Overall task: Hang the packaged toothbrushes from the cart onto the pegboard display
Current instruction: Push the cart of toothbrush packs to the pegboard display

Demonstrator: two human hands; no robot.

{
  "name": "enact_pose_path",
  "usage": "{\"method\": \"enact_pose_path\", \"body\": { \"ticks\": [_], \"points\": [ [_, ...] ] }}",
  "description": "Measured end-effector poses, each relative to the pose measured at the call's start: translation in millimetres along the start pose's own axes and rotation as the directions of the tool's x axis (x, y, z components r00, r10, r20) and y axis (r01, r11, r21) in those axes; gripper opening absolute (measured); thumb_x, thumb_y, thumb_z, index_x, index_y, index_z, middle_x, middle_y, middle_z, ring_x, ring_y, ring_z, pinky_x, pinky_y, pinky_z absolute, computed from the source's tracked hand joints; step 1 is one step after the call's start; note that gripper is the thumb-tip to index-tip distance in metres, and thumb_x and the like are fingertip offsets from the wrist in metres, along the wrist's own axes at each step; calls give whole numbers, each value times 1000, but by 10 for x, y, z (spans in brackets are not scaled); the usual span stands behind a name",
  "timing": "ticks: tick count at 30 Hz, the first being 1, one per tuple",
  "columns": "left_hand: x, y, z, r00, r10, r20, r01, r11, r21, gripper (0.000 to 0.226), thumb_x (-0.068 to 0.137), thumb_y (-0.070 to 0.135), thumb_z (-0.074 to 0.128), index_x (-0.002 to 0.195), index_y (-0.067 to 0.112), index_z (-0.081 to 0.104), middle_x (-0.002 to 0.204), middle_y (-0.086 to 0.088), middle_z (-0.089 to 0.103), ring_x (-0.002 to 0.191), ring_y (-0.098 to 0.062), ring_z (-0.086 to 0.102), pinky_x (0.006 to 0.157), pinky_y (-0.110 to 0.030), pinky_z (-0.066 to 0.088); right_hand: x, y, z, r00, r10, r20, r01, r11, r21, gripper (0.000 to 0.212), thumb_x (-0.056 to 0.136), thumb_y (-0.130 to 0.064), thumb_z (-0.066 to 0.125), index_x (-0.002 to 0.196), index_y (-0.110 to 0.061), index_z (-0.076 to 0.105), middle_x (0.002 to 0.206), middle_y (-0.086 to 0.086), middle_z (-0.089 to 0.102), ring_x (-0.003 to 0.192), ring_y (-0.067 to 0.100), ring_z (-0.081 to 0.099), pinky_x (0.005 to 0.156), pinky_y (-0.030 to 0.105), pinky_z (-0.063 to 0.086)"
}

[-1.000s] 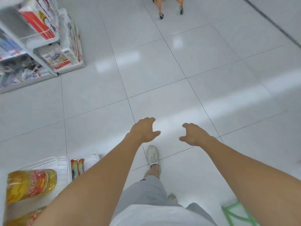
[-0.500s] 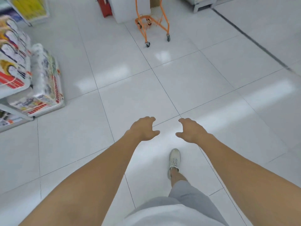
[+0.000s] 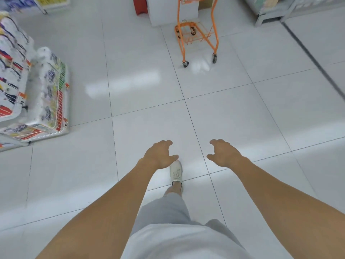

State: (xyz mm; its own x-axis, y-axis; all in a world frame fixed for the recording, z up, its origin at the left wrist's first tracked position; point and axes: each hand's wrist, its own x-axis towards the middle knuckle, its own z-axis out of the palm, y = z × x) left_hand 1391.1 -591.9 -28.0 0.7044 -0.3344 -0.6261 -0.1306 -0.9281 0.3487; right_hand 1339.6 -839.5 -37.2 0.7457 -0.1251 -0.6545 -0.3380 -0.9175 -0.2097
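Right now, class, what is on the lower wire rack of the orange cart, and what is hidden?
The orange cart shows a bare lower wire rack with nothing resting on it. Its upper part is cut off by the frame edge, so any toothbrushes there cannot be seen.

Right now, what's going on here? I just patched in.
A person is walking across the tiled floor of a shop. Left hand and right hand are out in front, fingers loosely curled, holding nothing. An orange cart stands ahead, apart from both hands. No toothbrushes or pegboard are in view.
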Motion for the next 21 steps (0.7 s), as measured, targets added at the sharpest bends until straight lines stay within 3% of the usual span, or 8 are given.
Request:
{"method": "enact_pose_path", "body": {
  "ticks": [12, 21],
  "points": [
    [2881, 1323, -2142, 992, 118, 46, -122, 988, 92, 68, 96, 49, 57, 153, 22, 33, 150, -1, 43, 139, -23, 40, 109, -38, 39, 2260, 415, -2371, 995, 82, -53, -75, 991, 114, 64, 95, -38, 60, 151, -19, 35, 146, 7, 43, 135, 27, 43, 105, 44, 45],
    [4800, 2346, -3445, 999, 46, 10, -46, 999, 24, 68, 95, 48, 59, 154, 23, 32, 153, 0, 41, 141, -21, 38, 112, -38, 36, 4191, 854, -4239, 997, 15, -79, -3, 990, 139, 64, 96, -36, 62, 151, -18, 35, 144, 8, 45, 133, 27, 45, 101, 42, 46]
  ]
}}
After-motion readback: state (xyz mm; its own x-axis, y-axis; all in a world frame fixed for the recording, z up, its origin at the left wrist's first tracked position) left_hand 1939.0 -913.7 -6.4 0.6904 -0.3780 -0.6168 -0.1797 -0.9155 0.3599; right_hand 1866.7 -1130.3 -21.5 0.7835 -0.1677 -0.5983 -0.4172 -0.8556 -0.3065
